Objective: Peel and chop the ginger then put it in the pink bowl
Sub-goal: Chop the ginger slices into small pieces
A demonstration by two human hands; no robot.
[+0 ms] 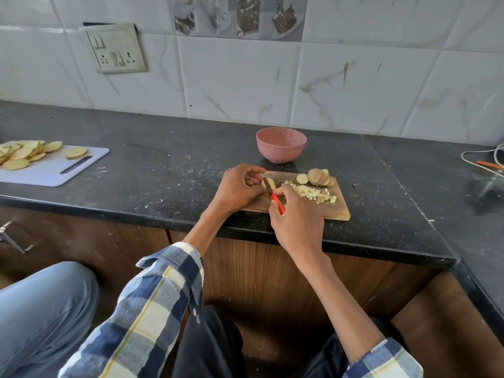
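At the far left of the black counter point(169, 170) we see a white cutting board point(54, 170) with pale round slices point(24, 154) piled on its left part and one slice lying apart near its handle slot. On the tiled wall above it sits a switch plate point(117, 49) with sockets. Below the counter edge, at the near left, a leg in light blue trousers point(41, 309) comes into view beside our checked sleeve point(152, 309).

Moving right, we find the wooden board point(335, 211) lying near the counter's front edge. Our left hand point(240, 189) rests on its left end with fingers curled down, pinning a few ginger slices point(268, 184) against the wood. The knife point(274, 196) has a red handle, and its short blade reaches into those slices just beside the left fingertips. Our right hand point(297, 222) grips that handle, fingers wrapped round it, thumb side toward the blade.

Right of the blade lies a heap of small ginger cubes point(313, 193), spread across the middle of the board. Beyond the heap, at the board's far right corner, stands a row of round ginger slices point(319, 177) leaning on one another, with one slice flat just to their left.

The pink bowl point(281, 144) stands on the counter just behind the board, apart from it; we cannot see anything in it.

At the far right edge lie a white cable point(480, 155) and an orange object point(489, 165) too blurred to name.
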